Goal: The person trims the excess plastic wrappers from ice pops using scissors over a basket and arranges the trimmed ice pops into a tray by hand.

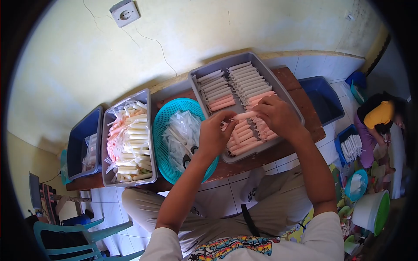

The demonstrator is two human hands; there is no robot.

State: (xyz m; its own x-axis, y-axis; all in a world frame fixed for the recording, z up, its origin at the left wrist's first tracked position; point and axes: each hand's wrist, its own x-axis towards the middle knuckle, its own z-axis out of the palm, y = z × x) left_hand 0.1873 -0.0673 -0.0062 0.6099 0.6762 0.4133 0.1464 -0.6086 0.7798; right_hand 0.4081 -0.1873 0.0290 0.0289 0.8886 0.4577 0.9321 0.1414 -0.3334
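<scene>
A pink ice pop in a slim plastic sleeve lies level between my two hands, above a large grey tray. My left hand pinches its left end with closed fingers. Around the right end, the fingers of my right hand are closed too. Beneath them, rows of whitish ice pops and pink ice pops lie side by side in the tray. My hands hide part of the rows.
Left of the tray, a turquoise basket holds clear plastic bags and scissors. Further left stand a grey bin of bagged ice pops and a dark blue bin. Another person sits at right, near a blue bin.
</scene>
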